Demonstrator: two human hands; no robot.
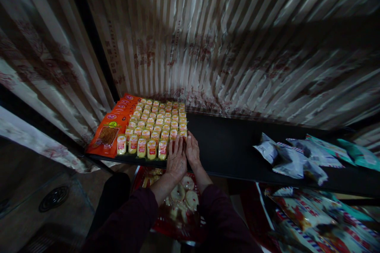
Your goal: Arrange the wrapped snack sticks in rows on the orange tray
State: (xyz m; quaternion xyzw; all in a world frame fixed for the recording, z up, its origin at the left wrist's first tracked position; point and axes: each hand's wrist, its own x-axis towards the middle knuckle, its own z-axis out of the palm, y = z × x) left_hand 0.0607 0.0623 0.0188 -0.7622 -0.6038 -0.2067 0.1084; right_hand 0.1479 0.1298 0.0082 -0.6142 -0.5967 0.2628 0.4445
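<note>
Small yellow cakes in clear wrappers with red-and-white labels stand in several close rows on a black shelf. My left hand lies at the front right corner of these rows, its fingers stretched out over the packs and hiding the ones beneath. Right beside it, my right hand rests along the right-hand edge of the rows with straight fingers, close against the left. Whether a cake sits between the two palms cannot be made out. Orange snack packets overlap in a column left of the cakes.
Silver and teal bags lie on the shelf's right part. Under the shelf, a red basket holds round packaged items, and more colourful bags fill a container at lower right. A striped, printed curtain hangs behind.
</note>
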